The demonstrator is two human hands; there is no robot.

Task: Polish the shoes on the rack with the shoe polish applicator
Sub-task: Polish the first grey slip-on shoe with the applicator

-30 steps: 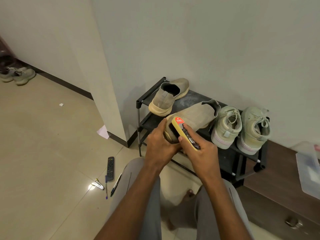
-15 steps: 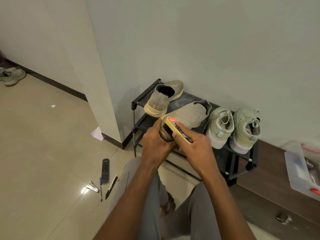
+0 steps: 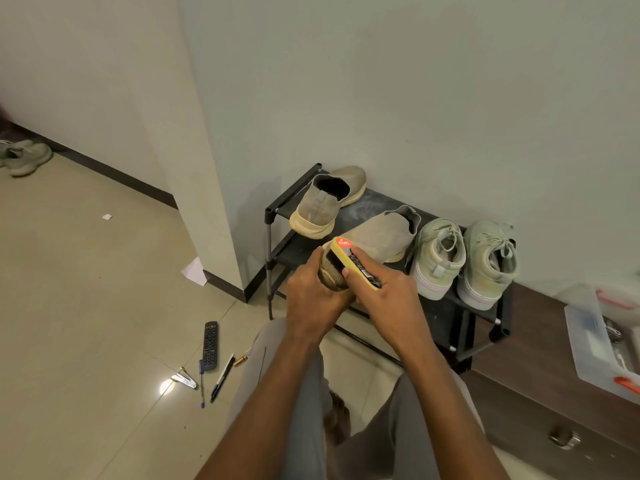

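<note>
Four shoes at the black rack [image 3: 277,211]: one tan slip-on [image 3: 327,202] and two pale sneakers [image 3: 465,259] resting on it. The left hand [image 3: 311,299] grips the toe of a second slip-on [image 3: 375,240]; the right hand [image 3: 388,296] pinches the yellow polish applicator [image 3: 353,263] against that toe.

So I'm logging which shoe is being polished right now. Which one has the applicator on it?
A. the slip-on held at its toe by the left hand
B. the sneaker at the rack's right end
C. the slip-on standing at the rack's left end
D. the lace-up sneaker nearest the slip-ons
A: the right hand holds the applicator against the toe of the slip-on that the left hand grips.
</note>
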